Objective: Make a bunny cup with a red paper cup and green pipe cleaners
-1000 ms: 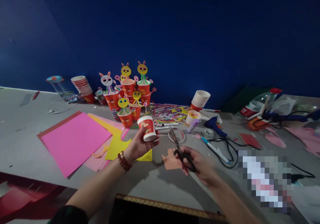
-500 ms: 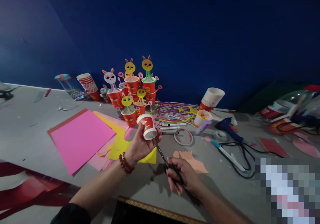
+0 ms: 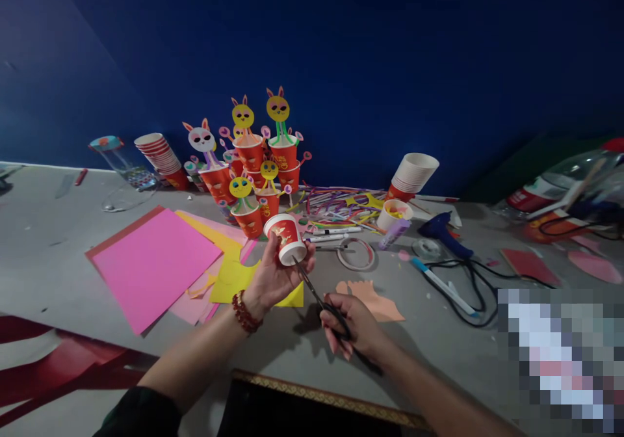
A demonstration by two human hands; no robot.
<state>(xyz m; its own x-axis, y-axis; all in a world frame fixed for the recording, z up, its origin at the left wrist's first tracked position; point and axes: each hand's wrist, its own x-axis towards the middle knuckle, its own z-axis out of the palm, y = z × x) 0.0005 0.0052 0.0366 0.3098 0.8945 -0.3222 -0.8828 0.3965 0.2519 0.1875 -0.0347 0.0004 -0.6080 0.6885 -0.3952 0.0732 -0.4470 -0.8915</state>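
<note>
My left hand (image 3: 273, 278) is wrapped round a red and white paper cup (image 3: 284, 234), tilted so its white base faces down toward me. In my right hand (image 3: 348, 326) is a pair of scissors (image 3: 312, 287) with dark handles, the fingers closed round the handles. The blade tips meet the base of the cup; how deep they go in cannot be seen. Just behind the cup stand several red paper cups (image 3: 247, 219) with rabbit-face cutouts on stems. Yellow paper (image 3: 229, 283) lies under my left hand, and a peach paper scrap (image 3: 373, 300) beyond my right.
Pink paper sheets (image 3: 156, 261) lie at left. Stacked cups (image 3: 414, 173), a tape roll (image 3: 357, 255), markers (image 3: 336, 234) and a heap of coloured stems (image 3: 336, 203) line the back. A blue glue gun (image 3: 446, 232) with its black cord and a plastic bottle (image 3: 556, 180) are at right.
The whole scene sits slightly higher and further left in view as the camera shifted. My hands keep the same hold, with the scissor tips still at the cup's base.
</note>
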